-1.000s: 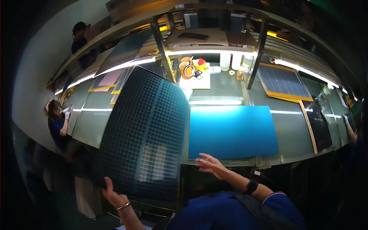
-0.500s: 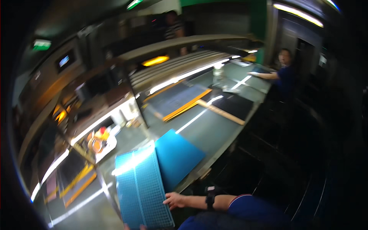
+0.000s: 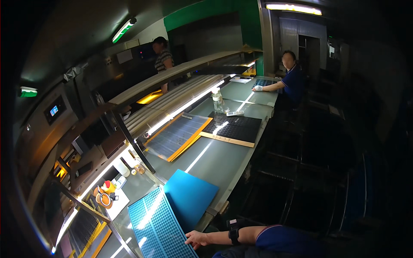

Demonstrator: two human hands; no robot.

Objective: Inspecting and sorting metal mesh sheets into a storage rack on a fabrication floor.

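Note:
My right hand (image 3: 197,240) reaches in from the lower right, with a dark band on its wrist. Its fingers pinch the right edge of a blue sheet (image 3: 148,213) covered in a fine grid of small cells. The gridded sheet slants over the bench, and its lower end runs out of the picture. Just behind it lies a plain smooth blue sheet (image 3: 193,193), its left side partly covered by the gridded one. My left hand is out of view.
On the long grey bench (image 3: 189,152) lie orange-edged panels (image 3: 178,133), a black gridded sheet (image 3: 241,127) and a clear bottle (image 3: 217,101). A lit shelf frame (image 3: 131,142) borders it. A co-worker (image 3: 294,81) sits at the far end; another person (image 3: 162,58) stands beyond.
My view has shifted, so the bench and both blue sheets sit lower in the picture. Fingertips at the sheet's bottom edge have dropped out of view. My right hand keeps its hold.

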